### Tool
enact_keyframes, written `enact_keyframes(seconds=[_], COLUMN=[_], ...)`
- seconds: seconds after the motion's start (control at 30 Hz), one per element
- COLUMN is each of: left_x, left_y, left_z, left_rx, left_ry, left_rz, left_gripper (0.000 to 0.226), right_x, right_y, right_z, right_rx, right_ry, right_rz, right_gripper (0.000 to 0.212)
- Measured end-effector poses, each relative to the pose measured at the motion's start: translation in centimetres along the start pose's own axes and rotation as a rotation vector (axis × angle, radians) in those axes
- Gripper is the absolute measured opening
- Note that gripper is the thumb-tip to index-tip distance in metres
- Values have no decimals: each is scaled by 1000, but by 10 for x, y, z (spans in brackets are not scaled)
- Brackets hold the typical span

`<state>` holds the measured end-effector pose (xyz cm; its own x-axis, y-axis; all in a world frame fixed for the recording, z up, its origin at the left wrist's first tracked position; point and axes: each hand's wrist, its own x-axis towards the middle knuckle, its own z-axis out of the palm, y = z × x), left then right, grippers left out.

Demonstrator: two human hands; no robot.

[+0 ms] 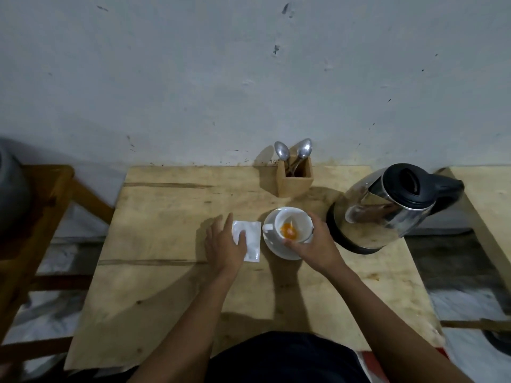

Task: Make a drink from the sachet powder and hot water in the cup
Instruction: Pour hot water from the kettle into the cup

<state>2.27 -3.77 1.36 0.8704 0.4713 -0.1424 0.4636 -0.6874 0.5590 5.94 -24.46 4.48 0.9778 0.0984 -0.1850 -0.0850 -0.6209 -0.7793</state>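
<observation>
A white cup (300, 217) stands on a white saucer (282, 251) in the middle of the wooden table (166, 286); orange powder (289, 232) lies in its bottom. My right hand (312, 244) grips the cup's right and near rim. A flat white sachet (250, 240) lies on the table just left of the saucer. My left hand (224, 241) rests on the sachet's left part with fingers spread flat, pressing it down. A steel kettle (387, 211) with a black lid stands to the right of the cup.
A wooden holder (294, 181) with two metal spoons (293, 153) stands at the back by the wall, behind the cup. A wooden chair (33, 230) is at the left, and another wooden surface (486, 205) at the right edge.
</observation>
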Motion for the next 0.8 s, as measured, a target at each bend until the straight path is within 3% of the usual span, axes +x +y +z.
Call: enact_keyframes(seconds=[0.2,0.53,0.8], left_x=[-14,-22,-35], left_y=[-20,-24,-11], left_z=[22,23,25], left_rx=[219,417,480], left_ry=[-217,-154,-190], left_rz=[186,278,158], left_gripper=[54,67,64], right_x=[3,1,-4], right_y=[4,9,2], right_z=[1,1,0], right_rx=[-67,-40,-78], right_ry=[-12,-15,1], right_rz=[24,-1,3], right_gripper=[84,78,77])
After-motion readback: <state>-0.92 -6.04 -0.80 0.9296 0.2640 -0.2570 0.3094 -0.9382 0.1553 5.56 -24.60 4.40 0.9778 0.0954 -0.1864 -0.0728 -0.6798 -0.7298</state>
